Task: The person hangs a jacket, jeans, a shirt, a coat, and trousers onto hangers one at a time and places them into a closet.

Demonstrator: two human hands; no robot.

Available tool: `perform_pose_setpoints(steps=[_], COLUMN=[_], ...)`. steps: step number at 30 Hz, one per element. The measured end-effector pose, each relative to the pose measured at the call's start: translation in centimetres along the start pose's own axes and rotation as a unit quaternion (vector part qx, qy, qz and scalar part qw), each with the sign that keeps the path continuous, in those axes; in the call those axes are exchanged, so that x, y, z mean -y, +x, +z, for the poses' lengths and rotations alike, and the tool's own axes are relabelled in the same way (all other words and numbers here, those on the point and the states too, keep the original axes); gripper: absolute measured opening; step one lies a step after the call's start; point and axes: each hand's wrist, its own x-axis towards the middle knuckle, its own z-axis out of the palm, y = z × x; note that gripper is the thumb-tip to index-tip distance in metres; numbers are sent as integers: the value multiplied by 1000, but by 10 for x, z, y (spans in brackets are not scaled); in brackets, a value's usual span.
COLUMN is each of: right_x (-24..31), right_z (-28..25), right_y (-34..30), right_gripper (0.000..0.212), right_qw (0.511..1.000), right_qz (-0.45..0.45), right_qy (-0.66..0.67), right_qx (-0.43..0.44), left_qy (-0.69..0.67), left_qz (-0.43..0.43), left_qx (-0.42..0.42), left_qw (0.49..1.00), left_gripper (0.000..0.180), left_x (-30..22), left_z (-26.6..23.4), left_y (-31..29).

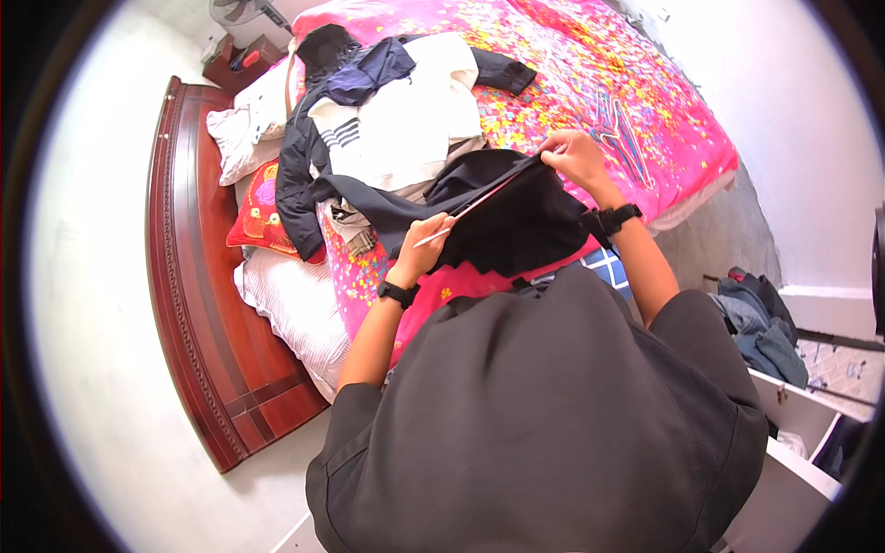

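Note:
Between my two hands a black garment (516,226) is stretched over the near part of the bed, its far end reaching left towards other clothes. My left hand (424,247) is closed on its near left edge. A thin pale rod or strip (479,201) runs along the edge from this hand towards the other; its tip pokes out past my left fingers. I cannot tell what it is. My right hand (573,158) pinches the edge higher up and farther right. Just beyond lie a white garment with dark stripes (396,129) and a dark jacket (300,189).
A pink flowered bedcover (553,55) spreads under the clothes. Hangers (622,138) lie at the bed's right side. The dark red wooden headboard (198,276) and several pillows stand left. Folded jeans (761,327) and an open white drawer (802,415) are at the lower right.

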Motion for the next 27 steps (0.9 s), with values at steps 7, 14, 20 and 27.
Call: perform_pose_setpoints(steps=[7, 14, 20, 27], right_x=[87, 105, 132, 186], right_z=[18, -10, -1, 40], right_y=[-14, -88, -190, -310], right_gripper=[8, 40, 20, 21], right_qw=[976, 974, 932, 917], right_qz=[-105, -185, -176, -87], right_qy=[191, -34, -234, -296], right_qx=[-16, -127, -212, -254], left_qy=[194, -22, -20, 92], left_qz=[-49, 32, 86, 359], left_qx=[65, 93, 299, 414], left_qw=[978, 995, 950, 832], left_gripper=[20, 25, 29, 20], left_x=[-21, -111, -151, -153], left_z=[7, -77, -100, 5], left_y=[24, 27, 18, -31])
